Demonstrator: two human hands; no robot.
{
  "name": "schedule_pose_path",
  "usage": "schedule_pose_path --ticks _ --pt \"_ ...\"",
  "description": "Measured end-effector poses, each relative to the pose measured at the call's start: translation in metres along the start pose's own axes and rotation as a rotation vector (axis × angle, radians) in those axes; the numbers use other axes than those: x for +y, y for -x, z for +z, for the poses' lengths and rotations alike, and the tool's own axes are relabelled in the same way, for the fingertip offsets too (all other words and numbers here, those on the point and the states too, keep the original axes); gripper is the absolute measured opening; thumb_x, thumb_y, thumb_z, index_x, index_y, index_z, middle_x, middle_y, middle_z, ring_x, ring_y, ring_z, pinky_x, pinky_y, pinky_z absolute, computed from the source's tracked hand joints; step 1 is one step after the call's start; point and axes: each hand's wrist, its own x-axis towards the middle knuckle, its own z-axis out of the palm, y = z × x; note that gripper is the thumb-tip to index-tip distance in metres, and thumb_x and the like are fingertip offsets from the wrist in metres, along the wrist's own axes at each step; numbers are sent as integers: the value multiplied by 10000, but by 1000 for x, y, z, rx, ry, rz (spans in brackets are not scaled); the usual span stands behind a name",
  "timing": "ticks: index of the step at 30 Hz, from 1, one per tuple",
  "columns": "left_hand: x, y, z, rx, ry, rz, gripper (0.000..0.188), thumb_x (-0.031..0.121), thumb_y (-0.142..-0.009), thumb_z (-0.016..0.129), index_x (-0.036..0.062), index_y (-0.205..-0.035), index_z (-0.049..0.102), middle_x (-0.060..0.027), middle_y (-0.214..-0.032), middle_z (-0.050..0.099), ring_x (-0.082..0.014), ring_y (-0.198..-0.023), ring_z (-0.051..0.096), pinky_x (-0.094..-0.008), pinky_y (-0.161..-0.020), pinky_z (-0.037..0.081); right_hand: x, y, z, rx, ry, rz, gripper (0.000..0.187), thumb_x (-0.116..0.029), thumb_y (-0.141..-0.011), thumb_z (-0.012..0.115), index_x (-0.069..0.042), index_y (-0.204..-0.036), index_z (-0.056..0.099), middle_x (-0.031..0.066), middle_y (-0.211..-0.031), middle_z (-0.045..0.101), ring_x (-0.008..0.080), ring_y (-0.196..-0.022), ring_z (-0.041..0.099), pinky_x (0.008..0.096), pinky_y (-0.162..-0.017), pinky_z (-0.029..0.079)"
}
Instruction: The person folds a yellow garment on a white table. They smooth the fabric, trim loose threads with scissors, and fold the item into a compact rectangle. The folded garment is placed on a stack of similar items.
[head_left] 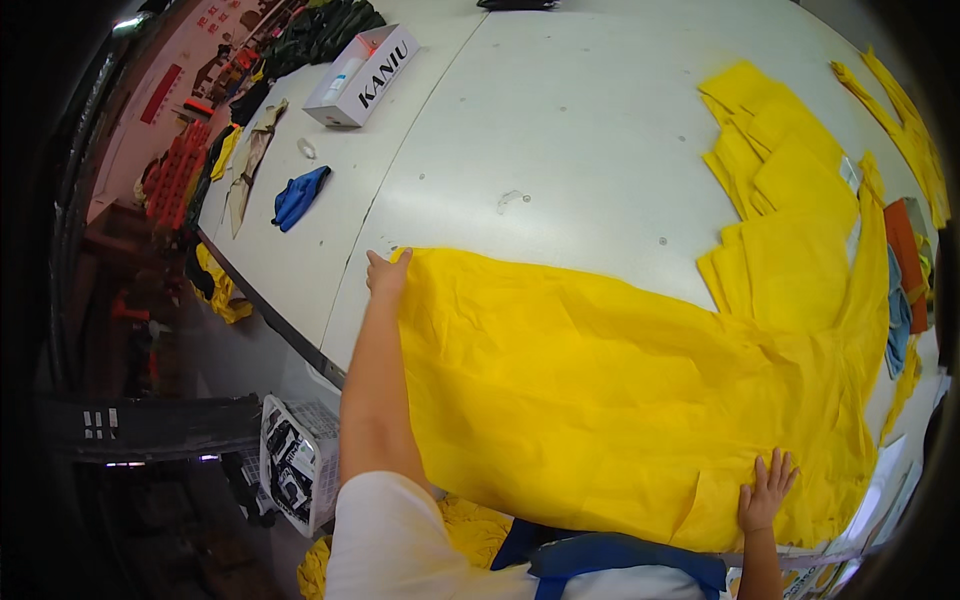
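A large sheet of yellow cloth (580, 390), lightly creased, lies spread over the near part of the white table. At its far left corner is my left hand (387, 274), with the thumb against the cloth edge and the fingers apart from it on the tabletop side. My right hand (768, 490) rests flat on the cloth near the front edge at the right, fingers spread. Beside it a flap or fold stands up a little in the cloth. Folded yellow pieces (790, 190) lie overlapped in a stack beyond the sheet's right end.
On the white table (500, 130) are an open white box (362, 85), a blue cloth piece (300, 198), and dark fabric (325, 30) at the far left. More yellow strips (900, 120) lie far right. A white basket (305, 465) stands below the left edge.
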Motion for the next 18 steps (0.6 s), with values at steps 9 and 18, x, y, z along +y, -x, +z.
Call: schedule_pose_path --ticks 9,18 --pt "-49 75 -146 -1131 1038 404 202 128 -832 675 63 -969 541 -12 -891 529 -120 -805 524 -239 -684 432 5 7 5 -60 59 26 490 -417 -974 300 -114 -1339 423 208 -1481 293 433 -1378 221 604 -1100 100" --pt "-111 214 -187 -643 618 103 87 82 -882 578 33 -952 594 -18 -906 585 -104 -754 535 -247 -677 425 13 7 14 -5 110 -30 527 -440 -978 290 -123 -1386 396 189 -1488 292 408 -1387 218 585 -1107 111"
